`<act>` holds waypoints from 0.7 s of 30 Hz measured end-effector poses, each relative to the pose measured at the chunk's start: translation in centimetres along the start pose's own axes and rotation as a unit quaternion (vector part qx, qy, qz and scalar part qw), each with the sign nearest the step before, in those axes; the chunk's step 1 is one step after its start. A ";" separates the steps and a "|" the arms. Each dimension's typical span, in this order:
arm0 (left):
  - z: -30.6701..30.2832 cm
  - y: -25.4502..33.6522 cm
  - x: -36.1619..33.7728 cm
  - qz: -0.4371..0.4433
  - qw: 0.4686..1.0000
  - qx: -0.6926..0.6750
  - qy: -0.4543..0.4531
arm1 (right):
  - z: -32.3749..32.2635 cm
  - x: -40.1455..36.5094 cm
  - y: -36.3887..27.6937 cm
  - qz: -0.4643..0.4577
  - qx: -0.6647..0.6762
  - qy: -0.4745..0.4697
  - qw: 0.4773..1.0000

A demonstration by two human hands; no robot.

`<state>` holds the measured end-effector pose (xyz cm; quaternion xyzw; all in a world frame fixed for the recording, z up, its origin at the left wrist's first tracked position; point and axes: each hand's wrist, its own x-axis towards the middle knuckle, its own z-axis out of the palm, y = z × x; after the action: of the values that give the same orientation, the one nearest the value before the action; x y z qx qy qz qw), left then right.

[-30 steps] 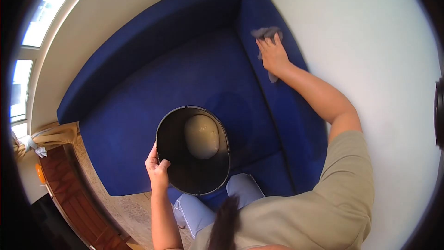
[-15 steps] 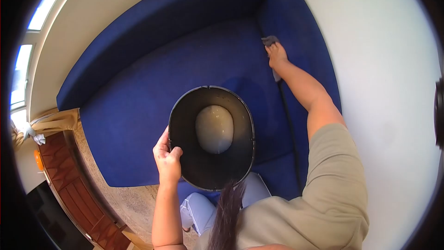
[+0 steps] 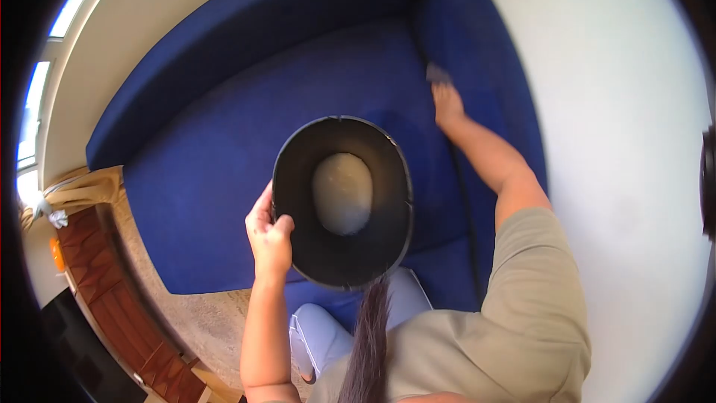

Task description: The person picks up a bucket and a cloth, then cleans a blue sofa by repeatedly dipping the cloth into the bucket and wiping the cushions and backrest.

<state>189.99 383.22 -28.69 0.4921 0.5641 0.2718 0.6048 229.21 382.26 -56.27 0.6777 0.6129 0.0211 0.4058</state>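
My left hand [image 3: 270, 242] grips the left rim of a black oval bucket-like container [image 3: 395, 246], its thumb inside the wall. Pale, cloudy-looking material, perhaps liquid, lies at the container's bottom. Out at the far right of the blue sofa [image 3: 216, 201] seat, my right hand [image 3: 447, 104] is closed on a small grey tool head [image 3: 438, 73], blurred by motion. It lies near the seam where seat meets armrest. A dark cord or hose [image 3: 464, 186] trails from under my right forearm along the seat toward me. My fingers hide most of the tool's handle.
The sofa backrest [image 3: 246, 19] curves behind, and the armrest [image 3: 485, 52] borders a white wall [image 3: 611, 142]. To the left are a tied curtain [image 3: 86, 188], a wooden cabinet [image 3: 123, 283] and a rug [image 3: 205, 321]. Hair [image 3: 365, 343] hangs in front of my lap.
My right hand and the grey tool have shifted slightly toward me along the armrest seam. The container, still in my left hand, appears a little higher in view.
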 end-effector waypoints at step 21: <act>-1.1 -0.7 -0.4 0.035 0.997 -0.057 -0.024 | -4.1 -32.4 7.2 -0.212 -0.081 -0.104 0.968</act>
<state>188.70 382.87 -29.05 0.4823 0.5156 0.3130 0.6353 224.87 357.54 -34.16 0.4958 0.6935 -0.0864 0.5155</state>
